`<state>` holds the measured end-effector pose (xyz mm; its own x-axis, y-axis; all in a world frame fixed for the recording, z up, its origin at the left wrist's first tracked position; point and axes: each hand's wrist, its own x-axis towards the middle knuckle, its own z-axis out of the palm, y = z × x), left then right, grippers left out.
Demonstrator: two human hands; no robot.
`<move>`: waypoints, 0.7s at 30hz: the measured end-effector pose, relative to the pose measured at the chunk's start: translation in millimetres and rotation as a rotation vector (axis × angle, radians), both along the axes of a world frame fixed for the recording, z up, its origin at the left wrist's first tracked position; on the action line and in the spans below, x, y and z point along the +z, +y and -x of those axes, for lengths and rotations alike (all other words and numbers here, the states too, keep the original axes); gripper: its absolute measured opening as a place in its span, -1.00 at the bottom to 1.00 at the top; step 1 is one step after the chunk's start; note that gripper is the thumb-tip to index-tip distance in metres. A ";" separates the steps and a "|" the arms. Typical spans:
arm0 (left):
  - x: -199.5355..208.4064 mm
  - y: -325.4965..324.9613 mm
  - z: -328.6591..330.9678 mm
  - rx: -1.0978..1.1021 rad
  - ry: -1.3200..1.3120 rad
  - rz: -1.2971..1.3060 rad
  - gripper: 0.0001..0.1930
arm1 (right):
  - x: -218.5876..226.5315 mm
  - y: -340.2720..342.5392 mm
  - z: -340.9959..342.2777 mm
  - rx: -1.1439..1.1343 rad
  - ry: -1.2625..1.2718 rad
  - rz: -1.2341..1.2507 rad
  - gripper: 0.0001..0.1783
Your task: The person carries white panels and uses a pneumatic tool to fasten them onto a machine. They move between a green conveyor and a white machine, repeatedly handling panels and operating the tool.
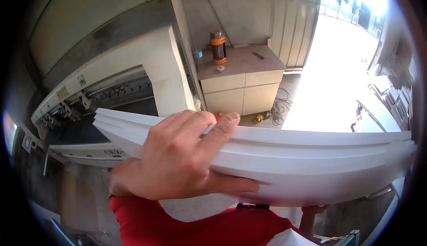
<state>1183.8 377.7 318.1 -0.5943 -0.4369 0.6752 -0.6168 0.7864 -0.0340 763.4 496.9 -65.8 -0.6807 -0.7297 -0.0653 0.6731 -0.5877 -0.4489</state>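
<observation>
White boards (pixel 311 163) span the frame's middle to its right edge, gripped by the left hand (pixel 178 152), fingers curled over them. The right hand (pixel 315 209), lower right, is mostly hidden; I cannot tell its grip.

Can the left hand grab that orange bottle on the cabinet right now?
Probably not: the left hand is busy gripping the long white piece, and the orange bottle stands farther back on the cabinet, beyond it.
</observation>
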 end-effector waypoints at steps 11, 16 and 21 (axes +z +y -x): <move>-148.2 -89.4 199.8 0.069 0.306 -0.410 -0.07 | 47.2 -144.2 266.3 0.030 0.262 -0.231 -0.24; -199.3 -136.0 282.8 0.060 0.394 -0.439 -0.16 | 55.0 -223.3 342.3 0.127 0.322 -0.275 -0.24; -222.4 -173.1 362.9 -0.004 0.529 -0.503 -0.28 | 75.8 -287.2 384.3 0.190 0.382 -0.317 -0.24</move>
